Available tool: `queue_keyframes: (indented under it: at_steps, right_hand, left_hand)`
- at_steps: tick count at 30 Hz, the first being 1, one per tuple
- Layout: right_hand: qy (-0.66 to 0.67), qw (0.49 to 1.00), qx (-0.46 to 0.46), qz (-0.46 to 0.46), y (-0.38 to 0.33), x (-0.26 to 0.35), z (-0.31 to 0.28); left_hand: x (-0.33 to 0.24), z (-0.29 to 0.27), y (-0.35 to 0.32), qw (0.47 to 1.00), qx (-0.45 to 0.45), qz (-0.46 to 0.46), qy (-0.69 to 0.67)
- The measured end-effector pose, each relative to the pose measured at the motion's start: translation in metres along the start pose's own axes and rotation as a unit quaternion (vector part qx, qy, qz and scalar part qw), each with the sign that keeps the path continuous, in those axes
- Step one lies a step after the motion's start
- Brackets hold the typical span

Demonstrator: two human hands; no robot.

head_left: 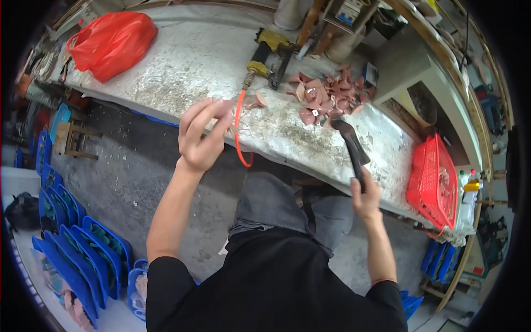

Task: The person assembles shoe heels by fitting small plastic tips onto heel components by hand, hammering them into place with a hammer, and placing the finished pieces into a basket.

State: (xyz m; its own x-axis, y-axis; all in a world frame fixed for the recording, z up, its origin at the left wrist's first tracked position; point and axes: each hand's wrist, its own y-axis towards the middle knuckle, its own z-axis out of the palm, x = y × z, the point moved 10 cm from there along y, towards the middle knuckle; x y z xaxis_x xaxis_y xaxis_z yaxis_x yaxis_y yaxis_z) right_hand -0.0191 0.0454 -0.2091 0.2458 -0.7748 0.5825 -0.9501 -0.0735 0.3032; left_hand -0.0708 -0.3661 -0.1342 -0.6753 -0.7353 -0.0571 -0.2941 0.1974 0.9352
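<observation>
My left hand (202,133) is raised over the bench's front edge, beside an orange air hose. Its fingers are bent together at the tips around something pinkish-brown that I cannot make out. My right hand (367,195) grips the narrow handle of a black hammer-shaped tool (354,145), whose long dark head rests at or just above the bench. Just beyond that head lies a heap of glossy pinkish-brown curved pieces (329,95). One similar loose piece (258,101) sits apart, to the right of my left hand.
A yellow-and-black air tool (266,50) lies on the worn whitish bench (193,55), joined to the orange hose (239,127). At the far left sits a red plastic bag (113,44); at the right, a red basket (434,177). Blue trays (83,254) stand on the left.
</observation>
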Motion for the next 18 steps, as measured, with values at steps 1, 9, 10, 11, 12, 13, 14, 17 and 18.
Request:
queue_keyframes:
  at_steps: [1,9,10,11,12,13,14,17,18]
  right_hand:
    - [-0.045,0.999,0.008,-0.009,-0.003,-0.016,-0.017]
    - [-0.17,0.983,-0.017,-0.062,0.001,-0.069,-0.076]
    - [-0.15,0.988,-0.023,-0.035,-0.001,-0.078,-0.078]
    - [-0.131,0.991,-0.033,-0.006,-0.002,-0.088,-0.075]
    - [-0.138,0.989,-0.042,0.014,0.004,-0.088,-0.065]
    - [-0.12,0.991,-0.057,0.03,0.005,-0.089,-0.058]
    - [-0.109,0.992,-0.069,0.005,0.008,-0.085,-0.054]
    - [-0.112,0.986,-0.127,0.007,-0.001,-0.079,-0.062]
    - [-0.127,0.982,-0.14,0.012,-0.008,-0.081,-0.067]
  left_hand:
    - [-0.021,-0.008,0.013,0.998,-0.021,0.054,0.022]
    - [-0.098,0.032,0.058,0.98,0.005,0.169,-0.107]
    - [-0.101,0.045,0.062,0.981,0.04,0.157,-0.11]
    - [-0.107,0.061,0.064,0.979,0.076,0.149,-0.115]
    - [-0.111,0.067,0.067,0.979,0.072,0.106,-0.161]
    - [-0.116,0.079,0.072,0.974,0.069,0.061,-0.209]
    - [-0.132,0.095,0.082,0.966,0.045,0.054,-0.249]
    - [-0.231,0.183,0.14,0.924,0.091,0.025,-0.371]
    - [-0.272,0.216,0.162,0.906,0.115,0.016,-0.408]
